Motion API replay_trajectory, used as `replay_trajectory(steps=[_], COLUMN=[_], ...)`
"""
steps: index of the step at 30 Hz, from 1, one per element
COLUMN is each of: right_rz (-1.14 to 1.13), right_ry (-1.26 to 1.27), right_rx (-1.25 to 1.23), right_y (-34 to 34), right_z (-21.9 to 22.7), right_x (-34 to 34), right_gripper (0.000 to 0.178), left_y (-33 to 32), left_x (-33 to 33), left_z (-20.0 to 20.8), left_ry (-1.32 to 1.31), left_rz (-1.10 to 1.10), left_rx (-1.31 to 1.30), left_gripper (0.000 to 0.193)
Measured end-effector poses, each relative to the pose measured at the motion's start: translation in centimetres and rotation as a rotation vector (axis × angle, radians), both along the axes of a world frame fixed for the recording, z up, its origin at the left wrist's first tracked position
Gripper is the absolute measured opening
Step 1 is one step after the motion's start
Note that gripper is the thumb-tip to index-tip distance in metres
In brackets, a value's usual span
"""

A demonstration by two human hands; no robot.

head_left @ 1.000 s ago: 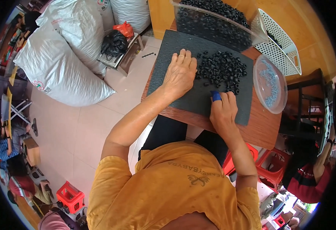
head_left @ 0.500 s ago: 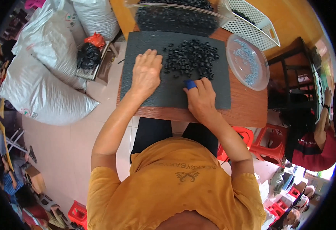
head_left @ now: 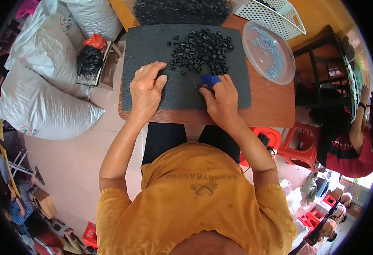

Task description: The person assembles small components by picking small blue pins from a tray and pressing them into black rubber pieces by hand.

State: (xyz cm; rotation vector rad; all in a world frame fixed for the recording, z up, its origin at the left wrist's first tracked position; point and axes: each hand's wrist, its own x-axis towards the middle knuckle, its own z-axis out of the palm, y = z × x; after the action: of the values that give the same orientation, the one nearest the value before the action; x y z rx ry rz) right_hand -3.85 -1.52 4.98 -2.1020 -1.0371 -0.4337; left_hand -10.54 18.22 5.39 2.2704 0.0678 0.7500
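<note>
A dark grey mat [head_left: 182,100] lies on the wooden table, with a heap of small black ring-shaped plastic parts [head_left: 203,49] on its upper right. My left hand [head_left: 147,87] rests on the left half of the mat, open and holding nothing visible, its thumb apart from its bent fingers. Just below the heap is my right hand [head_left: 224,97], a blue covering [head_left: 210,80] on its index finger. Its thumb stands apart from that finger. Several tiny pale pieces [head_left: 195,85] lie on the mat beside the blue-covered fingertip.
A clear round tray [head_left: 248,38] with small light-blue pieces sits right of the mat. Behind are a clear bin [head_left: 182,12] of black parts and a white perforated basket [head_left: 275,19]. Full white sacks [head_left: 46,102] stand at left; red stools [head_left: 299,146] and a person [head_left: 350,155] are at right.
My left hand has turned from lying flat, its thumb now spread from the fingers. My right thumb has parted from the blue-covered finger, and tiny pale pieces now show there. The view has shifted.
</note>
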Motion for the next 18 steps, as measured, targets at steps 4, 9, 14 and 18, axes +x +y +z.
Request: replay_trajectory(steps=[4, 9, 14, 18], right_rz=[-0.006, -0.003, 0.032, 0.026], right_ry=[0.036, -0.089, -0.255, -0.255], right_rx=[0.055, 0.030, -0.073, -0.071], right_y=[-0.4, 1.2, 2.3, 1.8], right_z=[0.1, -0.1, -0.9, -0.7], right_x=[-0.2, -0.7, -0.3, -0.3], right_gripper=[0.022, 0.022, 0.015, 0.015], left_y=[-1.3, -2.4, -2.6, -2.3], left_x=[-0.6, -0.4, -0.2, 0.3], left_z=[0.7, 0.3, 0.9, 1.4], left_ry=[0.005, -0.051, 0.016, 0.026], left_rz=[0.024, 0.007, 0.021, 0.001], left_rx=[-0.126, -0.089, -0.150, -0.114], left_gripper=[0.021, 0.020, 0.019, 0.016])
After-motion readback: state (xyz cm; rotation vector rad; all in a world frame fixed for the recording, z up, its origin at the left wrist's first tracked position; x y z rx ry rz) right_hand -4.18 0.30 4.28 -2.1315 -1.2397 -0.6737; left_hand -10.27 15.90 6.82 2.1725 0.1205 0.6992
